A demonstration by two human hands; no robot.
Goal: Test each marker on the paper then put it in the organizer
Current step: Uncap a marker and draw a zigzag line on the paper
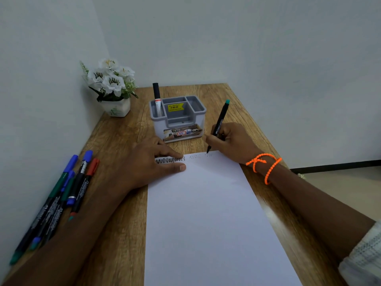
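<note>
Marker (219,125) pinched in right hand (231,139) fingers (214,139), tip seemingly on paper (206,213).

Soft, even, rather dim light with a cool cast fills the wide-angle view, shadows are faint, a pale sheen lies on the table (274,215) at the right, the table edges splay outward toward the frame borders, and the sleeve (365,256) and near forearms look smeared.
</note>
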